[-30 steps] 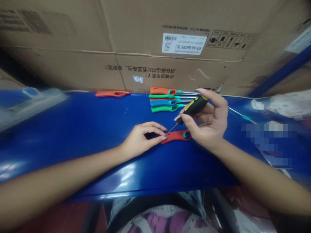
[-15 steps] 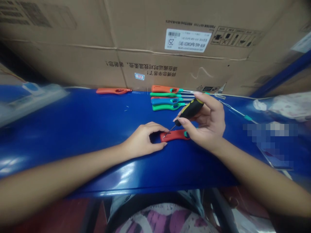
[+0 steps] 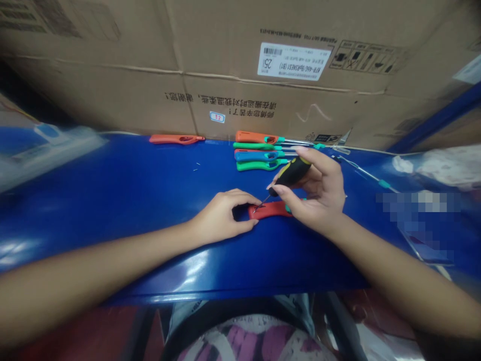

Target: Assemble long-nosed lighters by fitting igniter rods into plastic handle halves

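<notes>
On the blue table lies a red lighter [image 3: 268, 210] with a long handle and a teal trigger; its right end is hidden behind my right hand. My left hand [image 3: 221, 216] grips the handle's left end between thumb and fingers. In my right hand [image 3: 319, 190] is a screwdriver [image 3: 290, 175] with a black and yellow handle, held at a slant. Its thin shaft points down to the left, and the tip meets the red handle near its left end, beside a dark slot.
Behind my hands, several lighters [image 3: 259, 138] in orange, green and blue lie side by side against a cardboard box [image 3: 131, 90]. A separate orange-red handle [image 3: 176, 139] lies left of them. Two tiny pins [image 3: 196, 166] rest on the blue table [image 3: 112, 200]. A blurred white power strip [image 3: 56, 150] is at left.
The screwdriver's handle and my right hand have shifted slightly left, with the tip still at the red handle. My left hand has stayed in place, and the view has shifted a little.
</notes>
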The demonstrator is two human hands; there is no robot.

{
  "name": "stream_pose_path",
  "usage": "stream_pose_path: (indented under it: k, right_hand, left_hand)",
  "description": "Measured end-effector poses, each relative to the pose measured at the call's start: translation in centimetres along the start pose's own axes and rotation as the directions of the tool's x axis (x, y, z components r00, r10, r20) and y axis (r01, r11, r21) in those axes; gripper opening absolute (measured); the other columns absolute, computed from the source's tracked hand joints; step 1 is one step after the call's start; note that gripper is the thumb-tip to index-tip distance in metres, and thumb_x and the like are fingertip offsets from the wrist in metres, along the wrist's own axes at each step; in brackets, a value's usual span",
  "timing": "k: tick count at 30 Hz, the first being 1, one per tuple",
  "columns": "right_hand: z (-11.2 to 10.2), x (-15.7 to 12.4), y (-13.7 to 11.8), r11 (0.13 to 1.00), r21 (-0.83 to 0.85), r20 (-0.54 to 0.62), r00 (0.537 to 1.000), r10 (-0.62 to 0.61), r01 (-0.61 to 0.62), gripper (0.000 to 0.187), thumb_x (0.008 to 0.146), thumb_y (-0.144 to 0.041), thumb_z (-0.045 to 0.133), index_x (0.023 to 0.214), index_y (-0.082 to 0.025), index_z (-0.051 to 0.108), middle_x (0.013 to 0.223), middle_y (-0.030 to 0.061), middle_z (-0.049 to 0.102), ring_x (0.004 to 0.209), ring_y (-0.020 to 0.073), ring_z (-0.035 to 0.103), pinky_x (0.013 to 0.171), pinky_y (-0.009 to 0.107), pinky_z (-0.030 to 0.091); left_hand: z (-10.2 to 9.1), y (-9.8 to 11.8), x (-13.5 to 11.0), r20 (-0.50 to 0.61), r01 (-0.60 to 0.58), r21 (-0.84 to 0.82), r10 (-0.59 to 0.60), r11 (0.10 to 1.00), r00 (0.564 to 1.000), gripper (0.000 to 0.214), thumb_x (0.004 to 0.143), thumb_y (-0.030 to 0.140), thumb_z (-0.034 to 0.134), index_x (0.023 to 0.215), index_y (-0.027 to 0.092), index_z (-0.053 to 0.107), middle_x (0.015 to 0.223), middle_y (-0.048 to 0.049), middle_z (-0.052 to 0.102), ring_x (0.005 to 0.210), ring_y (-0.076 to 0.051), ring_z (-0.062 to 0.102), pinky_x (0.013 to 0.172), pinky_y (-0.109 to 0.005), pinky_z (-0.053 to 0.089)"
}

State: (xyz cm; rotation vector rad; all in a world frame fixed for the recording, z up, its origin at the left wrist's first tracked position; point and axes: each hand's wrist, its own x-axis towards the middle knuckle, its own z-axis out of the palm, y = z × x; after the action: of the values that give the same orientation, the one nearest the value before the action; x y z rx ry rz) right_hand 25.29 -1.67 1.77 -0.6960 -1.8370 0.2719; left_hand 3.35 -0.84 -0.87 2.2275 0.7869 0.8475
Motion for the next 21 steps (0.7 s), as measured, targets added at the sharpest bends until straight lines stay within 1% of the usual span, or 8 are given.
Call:
stream_pose_path:
  k: [5,8,13,15,18,20,21]
  right_hand:
    - [0.14,0.06,0.0,0.998,0.034,-0.014,0.999,-0.046,0.046,0.068,0.086,-0.022,0.074,0.145,-0.038,0.044,0.138,0.0059,0.059,0.085,0.0204,0.074,0.067,0.037,0.069]
    - [0.21,0.09,0.07,0.998,0.019,0.001,0.998,-0.061,0.061,0.067,0.087,-0.023,0.073,0.145,-0.038,0.043,0.138,0.0061,0.059,0.084,0.0205,0.074,0.065,0.037,0.069]
    - [0.13,0.25,-0.22,1.0,0.001,0.018,1.0,-0.025,0.025,0.066,0.088,-0.027,0.072,0.145,-0.039,0.042,0.136,0.0053,0.06,0.085,0.0208,0.074,0.067,0.038,0.069]
    - [-0.02,0.44,-0.57,0.999,0.033,0.073,0.997,0.016,-0.018,0.066,0.09,-0.027,0.069,0.148,-0.039,0.039,0.131,0.0052,0.063,0.088,0.0214,0.074,0.069,0.038,0.069]
    - [-0.26,0.7,-0.92,0.99,0.079,0.177,0.979,0.103,-0.118,0.068,0.095,-0.028,0.061,0.154,-0.037,0.029,0.128,0.0062,0.064,0.094,0.0223,0.073,0.073,0.038,0.068]
    - [-0.31,0.77,-0.85,0.987,0.085,0.198,0.973,0.115,-0.134,0.068,0.096,-0.029,0.061,0.155,-0.037,0.027,0.133,0.0067,0.062,0.096,0.0223,0.073,0.071,0.036,0.068]
    - [-0.3,0.77,-0.74,0.99,0.08,0.184,0.978,0.1,-0.117,0.068,0.095,-0.03,0.063,0.154,-0.038,0.029,0.137,0.0064,0.06,0.097,0.0222,0.073,0.069,0.035,0.068]
  left_hand:
    - [0.03,0.0,-0.02,0.006,-0.006,0.003,0.006,1.0,1.0,0.03,0.079,0.017,0.074,0.109,0.018,0.073,0.11,-0.0057,0.076,0.104,-0.022,0.07,0.095,-0.036,0.055]
    - [0.03,-0.02,0.02,0.003,-0.018,0.008,0.018,1.0,1.0,0.031,0.079,0.017,0.074,0.11,0.018,0.072,0.11,-0.0052,0.076,0.104,-0.021,0.07,0.096,-0.035,0.054]
    - [-0.02,-0.1,0.01,0.004,-0.017,0.002,0.017,1.0,1.0,0.031,0.079,0.017,0.074,0.11,0.019,0.072,0.11,-0.0051,0.076,0.104,-0.021,0.07,0.096,-0.036,0.055]
    - [0.0,-0.15,0.0,0.003,-0.013,0.003,0.013,1.0,1.0,0.031,0.079,0.018,0.074,0.11,0.019,0.072,0.11,-0.0055,0.076,0.104,-0.022,0.07,0.096,-0.036,0.055]
    - [0.09,-0.23,0.01,-0.003,-0.019,0.003,0.019,1.0,1.0,0.03,0.079,0.019,0.075,0.109,0.02,0.072,0.11,-0.0058,0.076,0.105,-0.023,0.07,0.096,-0.037,0.055]
    - [0.14,-0.26,0.01,-0.005,-0.024,0.003,0.024,1.0,1.0,0.029,0.079,0.02,0.075,0.108,0.02,0.072,0.11,-0.006,0.076,0.105,-0.023,0.07,0.096,-0.038,0.055]
    - [0.14,-0.26,0.01,-0.004,-0.023,0.003,0.023,1.0,1.0,0.029,0.079,0.02,0.074,0.108,0.019,0.072,0.11,-0.0061,0.076,0.105,-0.023,0.07,0.096,-0.038,0.055]
